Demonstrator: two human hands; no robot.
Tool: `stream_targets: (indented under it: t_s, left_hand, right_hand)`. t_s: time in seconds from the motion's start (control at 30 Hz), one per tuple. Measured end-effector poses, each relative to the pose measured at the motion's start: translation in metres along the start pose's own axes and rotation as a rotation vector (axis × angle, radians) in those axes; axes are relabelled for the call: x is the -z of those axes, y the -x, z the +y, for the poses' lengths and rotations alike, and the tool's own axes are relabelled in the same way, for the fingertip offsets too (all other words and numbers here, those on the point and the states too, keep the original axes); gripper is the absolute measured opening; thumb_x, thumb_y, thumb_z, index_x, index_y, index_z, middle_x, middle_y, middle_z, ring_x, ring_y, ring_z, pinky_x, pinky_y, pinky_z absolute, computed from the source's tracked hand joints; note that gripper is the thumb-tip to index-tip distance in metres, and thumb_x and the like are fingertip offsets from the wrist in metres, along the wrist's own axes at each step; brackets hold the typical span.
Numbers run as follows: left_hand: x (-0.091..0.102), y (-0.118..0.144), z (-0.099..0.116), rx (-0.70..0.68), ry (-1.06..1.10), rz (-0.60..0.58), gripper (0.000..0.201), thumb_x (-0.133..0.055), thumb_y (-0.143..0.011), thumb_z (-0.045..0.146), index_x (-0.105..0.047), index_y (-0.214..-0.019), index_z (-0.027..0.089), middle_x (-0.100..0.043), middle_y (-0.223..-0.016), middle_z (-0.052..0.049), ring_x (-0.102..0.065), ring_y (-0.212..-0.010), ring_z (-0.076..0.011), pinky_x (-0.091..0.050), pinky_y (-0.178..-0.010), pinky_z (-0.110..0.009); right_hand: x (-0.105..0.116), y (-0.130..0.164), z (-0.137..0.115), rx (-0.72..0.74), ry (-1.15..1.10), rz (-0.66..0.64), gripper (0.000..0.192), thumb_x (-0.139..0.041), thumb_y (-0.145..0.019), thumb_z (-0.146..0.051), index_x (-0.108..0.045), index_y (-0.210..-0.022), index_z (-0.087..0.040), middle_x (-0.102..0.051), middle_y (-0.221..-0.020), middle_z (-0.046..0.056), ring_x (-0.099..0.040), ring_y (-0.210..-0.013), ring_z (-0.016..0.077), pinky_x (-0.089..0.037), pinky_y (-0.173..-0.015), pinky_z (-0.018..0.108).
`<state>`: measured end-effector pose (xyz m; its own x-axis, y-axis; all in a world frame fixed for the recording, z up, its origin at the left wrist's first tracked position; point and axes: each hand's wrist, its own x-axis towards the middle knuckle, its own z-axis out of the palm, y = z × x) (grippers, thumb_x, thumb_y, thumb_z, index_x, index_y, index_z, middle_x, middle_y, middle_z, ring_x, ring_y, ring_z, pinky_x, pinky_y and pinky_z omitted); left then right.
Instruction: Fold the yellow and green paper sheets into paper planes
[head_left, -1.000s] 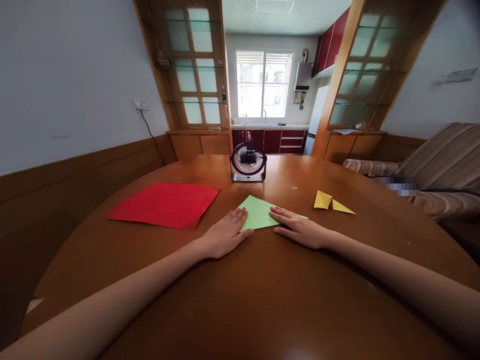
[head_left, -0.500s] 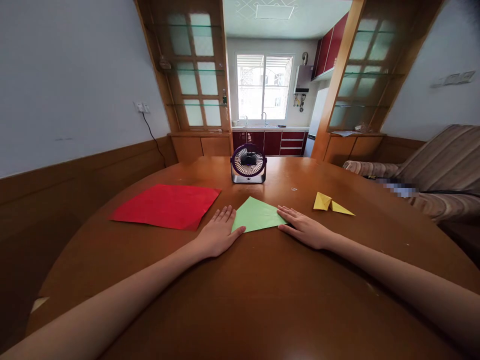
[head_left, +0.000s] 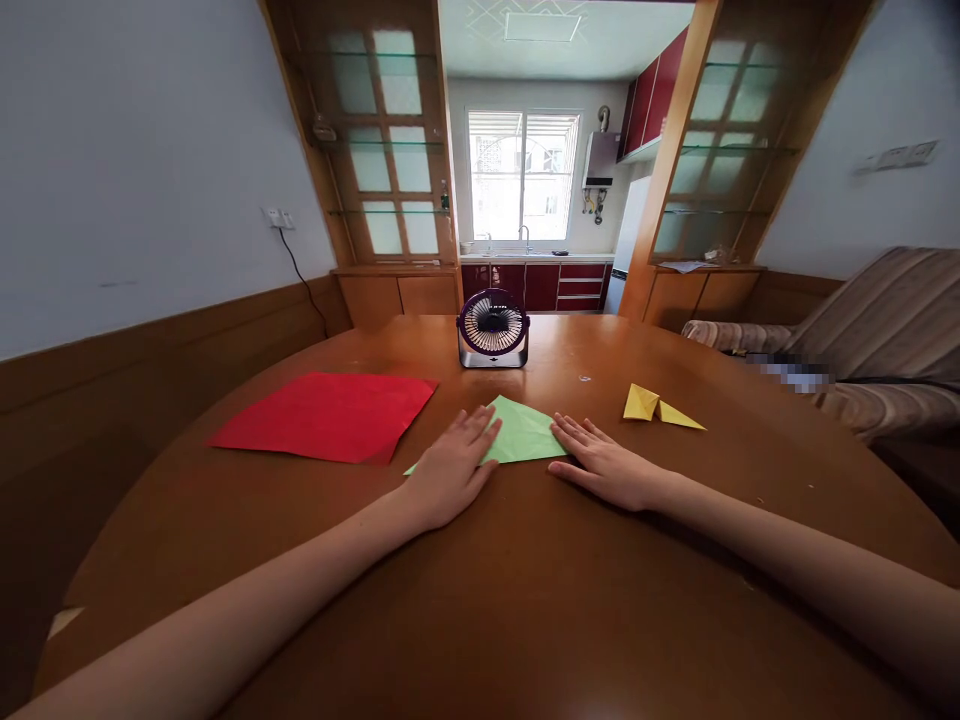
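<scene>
A light green sheet of paper (head_left: pixel 521 432), folded into a triangle, lies on the table in front of me. My left hand (head_left: pixel 457 465) rests flat across its left part with the fingers stretched out, and the left corner of the paper shows beyond the wrist side. On the right part of the paper lie the fingertips of my right hand (head_left: pixel 600 460), which is also flat and open. Its palm is over the table, and it covers the paper's right corner.
Left of my hands lies a large red sheet of paper (head_left: pixel 326 418). A folded yellow paper piece (head_left: pixel 641 402) is at the right. Behind the green paper stands a small purple fan (head_left: pixel 493 325). All rest on a round wooden table (head_left: pixel 480 600); a striped sofa (head_left: pixel 885 330) is beyond its right edge.
My left hand has slid right and inward over the green paper, uncovering its left corner. My right hand has stayed nearly in place. The view has shifted slightly.
</scene>
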<state>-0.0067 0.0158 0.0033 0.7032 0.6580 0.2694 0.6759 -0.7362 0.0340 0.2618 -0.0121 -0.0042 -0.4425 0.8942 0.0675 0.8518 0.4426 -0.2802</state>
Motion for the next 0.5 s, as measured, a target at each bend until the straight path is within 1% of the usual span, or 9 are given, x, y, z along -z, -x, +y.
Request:
stream_targets:
  t_s: [0.03, 0.1, 0.17, 0.3, 0.4, 0.5]
  left_hand:
    - [0.001, 0.000, 0.004, -0.042, 0.059, -0.052, 0.054, -0.028, -0.101, 0.039, -0.029, -0.150, 0.015, -0.019, -0.158, -0.009, -0.017, -0.147, -0.0203, -0.015, -0.120, -0.038]
    - [0.002, 0.000, 0.008, -0.083, 0.150, -0.157, 0.058, -0.027, -0.101, 0.047, -0.026, -0.151, 0.018, -0.022, -0.157, -0.007, -0.019, -0.146, -0.0210, -0.018, -0.119, -0.037]
    - [0.003, 0.000, 0.009, -0.093, 0.198, -0.234, 0.063, -0.027, -0.100, 0.054, -0.023, -0.152, 0.019, -0.020, -0.158, -0.007, -0.017, -0.146, -0.0229, -0.017, -0.119, -0.038]
    - [0.006, -0.001, 0.007, -0.116, 0.216, -0.288, 0.068, -0.029, -0.098, 0.059, -0.020, -0.153, 0.021, -0.014, -0.158, -0.007, -0.012, -0.147, -0.0243, -0.012, -0.120, -0.039]
    - [0.008, -0.002, 0.006, -0.124, 0.216, -0.312, 0.066, -0.026, -0.098, 0.060, -0.022, -0.153, 0.023, -0.012, -0.159, -0.005, -0.009, -0.148, -0.0242, -0.011, -0.120, -0.040]
    - [0.008, -0.001, 0.005, -0.123, 0.210, -0.326, 0.063, -0.023, -0.099, 0.059, -0.022, -0.152, 0.025, -0.008, -0.159, -0.003, -0.006, -0.148, -0.0239, -0.010, -0.120, -0.040]
  right_hand:
    - [0.000, 0.001, -0.004, 0.020, 0.009, 0.015, 0.084, -0.027, -0.091, -0.071, -0.017, -0.153, -0.015, -0.009, -0.159, 0.011, -0.006, -0.148, 0.0277, -0.004, -0.122, 0.046]
    - [-0.001, 0.001, -0.010, 0.089, 0.013, 0.050, 0.080, -0.028, -0.093, -0.068, -0.015, -0.154, -0.018, -0.009, -0.159, 0.008, -0.007, -0.148, 0.0276, -0.003, -0.122, 0.047]
    - [-0.003, 0.001, -0.015, 0.154, -0.004, 0.055, 0.077, -0.028, -0.094, -0.067, -0.014, -0.154, -0.020, -0.009, -0.159, 0.006, -0.007, -0.148, 0.0269, -0.006, -0.123, 0.046]
    - [-0.005, 0.000, -0.015, 0.181, -0.037, -0.014, 0.076, -0.027, -0.094, -0.066, -0.016, -0.153, -0.019, -0.015, -0.159, 0.006, -0.011, -0.148, 0.0257, -0.013, -0.123, 0.044]
    - [-0.004, 0.000, -0.010, 0.158, -0.024, -0.031, 0.075, -0.027, -0.094, -0.066, -0.019, -0.153, -0.019, -0.017, -0.158, 0.006, -0.012, -0.148, 0.0254, -0.013, -0.122, 0.043]
    - [-0.001, 0.003, -0.002, 0.127, -0.015, -0.040, 0.076, -0.029, -0.094, -0.066, -0.019, -0.153, -0.019, -0.017, -0.158, 0.006, -0.012, -0.148, 0.0261, -0.013, -0.122, 0.044]
